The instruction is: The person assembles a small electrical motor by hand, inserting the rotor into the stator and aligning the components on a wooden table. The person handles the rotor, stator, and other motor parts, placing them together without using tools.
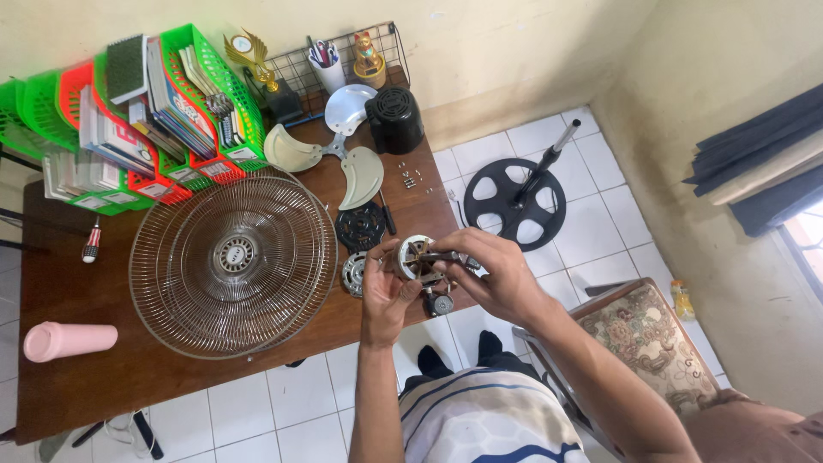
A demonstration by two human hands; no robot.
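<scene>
Motor (417,259): held just above the tabletop (103,377) edge, casing off, between both hands.
Left hand (383,291): fingers wrapped around the motor.
Right hand (497,274): fingers pinched on its shaft end.
Done: guard (231,260), blade (339,154), cover (394,118) and screws (410,178) already lie apart.
Left: motor looks only partly stripped.

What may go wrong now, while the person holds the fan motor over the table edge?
1. The fan motor is held by the left hand and right hand at the table edge; a slip may drop it on the tiled floor.
2. The small screws lie loose near the edge and may roll off.
3. The wire grille overhangs the front edge slightly; an elbow may knock it.
</scene>
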